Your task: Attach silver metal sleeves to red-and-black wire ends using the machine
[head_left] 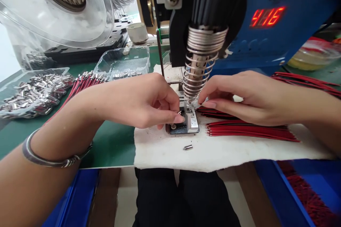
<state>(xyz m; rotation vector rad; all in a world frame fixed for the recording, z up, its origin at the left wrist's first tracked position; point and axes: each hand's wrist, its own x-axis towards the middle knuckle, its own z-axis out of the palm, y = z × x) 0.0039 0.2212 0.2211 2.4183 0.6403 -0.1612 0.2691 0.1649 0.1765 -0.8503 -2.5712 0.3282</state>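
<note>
My left hand (145, 101) is curled in a pinch, holding a small metal terminal (180, 112) beside the metal fixture (191, 120) under the soldering iron in its coil holder (198, 67). My right hand (241, 95) lies over a bundle of red wires (250, 130), fingers pressed together at the fixture, pinching something I cannot make out. A loose metal terminal (188, 147) lies on the white cloth (213, 152) in front of the fixture.
A pile of metal terminals (32, 94) lies at the left on the green mat (112, 145). More red wires (82, 83), a clear tray (124, 64) and a plastic reel (53, 3) stand behind. The blue station (266, 17) shows 416. Blue bins (293, 191) sit below.
</note>
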